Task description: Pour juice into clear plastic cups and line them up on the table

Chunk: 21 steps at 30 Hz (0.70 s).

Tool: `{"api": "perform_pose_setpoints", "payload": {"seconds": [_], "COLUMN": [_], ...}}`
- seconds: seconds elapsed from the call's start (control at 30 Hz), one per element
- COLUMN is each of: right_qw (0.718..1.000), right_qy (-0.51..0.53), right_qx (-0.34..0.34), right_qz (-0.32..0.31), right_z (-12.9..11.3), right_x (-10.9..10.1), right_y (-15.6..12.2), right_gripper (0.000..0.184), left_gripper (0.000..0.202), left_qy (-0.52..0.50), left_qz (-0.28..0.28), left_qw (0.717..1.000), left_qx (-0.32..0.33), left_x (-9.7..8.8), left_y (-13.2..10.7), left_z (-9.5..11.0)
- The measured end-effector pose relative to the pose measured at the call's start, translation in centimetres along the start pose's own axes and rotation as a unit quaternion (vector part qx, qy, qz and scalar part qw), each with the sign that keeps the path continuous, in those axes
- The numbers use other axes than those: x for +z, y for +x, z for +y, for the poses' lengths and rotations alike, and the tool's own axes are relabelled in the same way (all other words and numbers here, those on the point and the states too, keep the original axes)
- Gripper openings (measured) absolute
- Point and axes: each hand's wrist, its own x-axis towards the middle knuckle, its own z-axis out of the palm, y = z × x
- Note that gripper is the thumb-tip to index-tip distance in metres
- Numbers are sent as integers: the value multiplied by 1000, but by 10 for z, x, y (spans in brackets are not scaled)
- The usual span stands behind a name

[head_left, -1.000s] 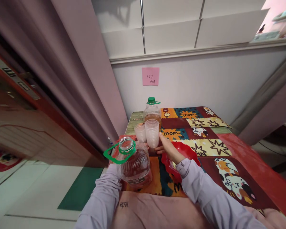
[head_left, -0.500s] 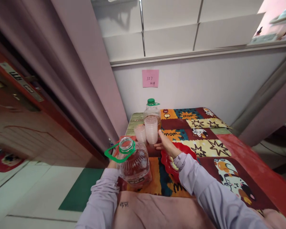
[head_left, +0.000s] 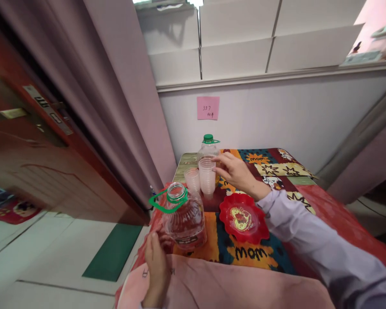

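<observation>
My right hand [head_left: 234, 171] is at the top right of a stack of clear plastic cups [head_left: 207, 179]. Its fingertips and thumb are apart at the rim; whether they touch it, I cannot tell. A shorter stack of cups [head_left: 192, 179] stands just left. Nearer me is a large clear plastic jug [head_left: 187, 225], upright and uncapped, with a green handle ring [head_left: 157, 204] at its neck. My left hand [head_left: 157, 264] is beside the jug's lower left, fingers stretched out, holding nothing. A red scalloped dish [head_left: 242, 219] with a yellow print lies right of the jug.
A second jug with a green cap [head_left: 208, 138] stands behind the cups. Patterned mats [head_left: 254, 253] cover the table, with red cloth [head_left: 328, 206] at the right. The wall bears a pink note [head_left: 208, 108]. A wooden door [head_left: 35, 150] and curtain [head_left: 131, 107] are at the left.
My right hand has risen from beside the cup stack to its rim, uncovering the red dish. My left hand has moved away from behind the jug, toward me.
</observation>
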Motion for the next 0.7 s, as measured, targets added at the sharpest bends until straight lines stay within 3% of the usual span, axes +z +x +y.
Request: {"api": "perform_pose_setpoints", "payload": {"seconds": [0.1,0.2,0.3,0.47,0.7], "right_qw": [979,961,959,962,975], "right_qy": [-141,-187,-184,-181,-162], "right_qx": [-37,-24,-19,-5,5], "right_qz": [-143,-204,-213,-206,-154], "right_z": [-8,-11,-12,-9,-6], "right_x": [-3,3,7,7,9], "right_y": [30,45,48,48,53], "right_gripper": [26,12,20,15,12], "left_gripper": [53,63,70,71,65], "left_qy": [12,38,65,98,111], "left_qz": [12,6,-2,-17,-26], "left_qw": [1000,999,997,993,990], "left_qx": [8,18,31,56,79], "left_x": [-10,-17,-19,-17,-20], "left_y": [-23,-33,-32,-28,-28], "left_z": [-18,-30,-37,-41,-41]}}
